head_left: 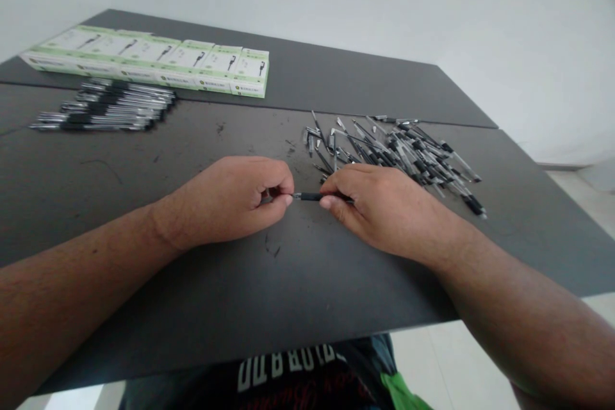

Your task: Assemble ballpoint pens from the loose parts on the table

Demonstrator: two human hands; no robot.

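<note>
Between my two hands a pen [310, 196] lies roughly level, just above the grey table, its black grip showing in the gap. My left hand [240, 195] pinches the pen's tip end between thumb and forefinger. The barrel side is held by my right hand [384, 208], closed around it, so most of the barrel is hidden. Just beyond my right hand spreads a loose pile of pens and pen parts [413, 154], clear barrels with black grips and caps pointing many ways.
At the left, several pens [108, 106] lie side by side in a neat stack. Behind them, a row of white and green boxes [185, 61] with pen pictures crosses the table [288, 282]. A seam runs across the tabletop, and dark scraps lie scattered near the middle.
</note>
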